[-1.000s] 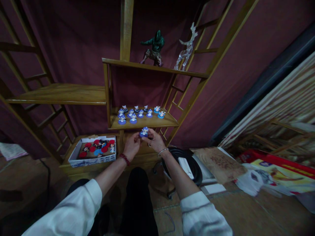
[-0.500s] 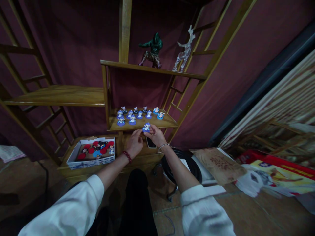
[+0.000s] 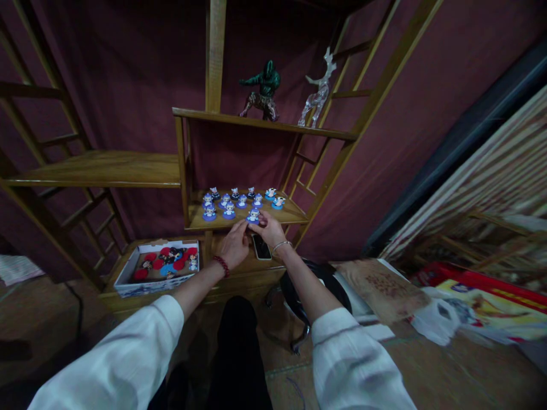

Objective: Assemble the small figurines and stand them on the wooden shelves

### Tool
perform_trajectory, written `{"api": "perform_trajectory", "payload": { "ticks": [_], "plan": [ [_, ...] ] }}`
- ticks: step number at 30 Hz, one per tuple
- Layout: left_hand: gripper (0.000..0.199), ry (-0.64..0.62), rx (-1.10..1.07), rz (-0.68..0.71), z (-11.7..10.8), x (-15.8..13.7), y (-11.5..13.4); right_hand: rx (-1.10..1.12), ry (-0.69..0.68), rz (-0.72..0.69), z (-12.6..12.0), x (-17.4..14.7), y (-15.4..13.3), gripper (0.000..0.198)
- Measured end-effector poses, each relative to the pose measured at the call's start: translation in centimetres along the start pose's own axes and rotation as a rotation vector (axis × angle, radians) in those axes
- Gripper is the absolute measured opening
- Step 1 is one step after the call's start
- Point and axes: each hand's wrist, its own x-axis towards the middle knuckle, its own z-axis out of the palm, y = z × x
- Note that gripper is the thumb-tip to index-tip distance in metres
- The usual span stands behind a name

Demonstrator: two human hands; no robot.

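While poised near the front of the shelf [image 3: 294,217], right hand [image 3: 270,231]: grasping purple-and-white figurine [image 3: 253,214].
Left hand [image 3: 234,247]: just beside base; unable to tell whether holding.

held figurine [image 3: 253,214] partly covered, sleeves [image 3: 115,356] cut off

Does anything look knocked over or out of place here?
Only the box of loose figurines at lower left stands out: they lie in a jumble, whereas the small figurines on the shelf stand upright. The purple figurine in the right hand is upright too; no spill shows.
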Motion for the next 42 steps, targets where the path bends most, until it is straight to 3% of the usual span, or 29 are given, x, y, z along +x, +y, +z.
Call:
{"api": "perform_trajectory", "payload": {
  "ticks": [4,9,16,22,33,42],
  "plan": [
    [0.050,-0.039,0.391,0.104,-0.2,0.3,-0.1,-0.053,0.006,-0.017,0.1,0.8,0.2,0.055],
    [0.048,-0.049,0.583,0.186,-0.6,0.6,0.1,-0.141,0.009,0.003,0.4,1.7,0.4,0.055],
    [0.049,-0.113,0.640,0.197,-0.7,1.0,-0.6,-0.234,-0.027,0.032,1.0,2.5,0.1,0.053],
    [0.052,-0.151,0.622,0.162,-0.5,1.1,-1.4,-0.174,-0.013,0.029,1.8,3.4,1.3,0.054],
    [0.057,-0.171,0.599,0.087,-0.2,1.8,-1.2,-0.194,-0.043,0.066,2.0,4.5,1.8,0.058],
    [0.058,-0.148,0.608,0.079,-0.1,2.1,-1.0,-0.279,-0.078,0.035,1.9,4.8,1.2,0.049]
  ]
}}
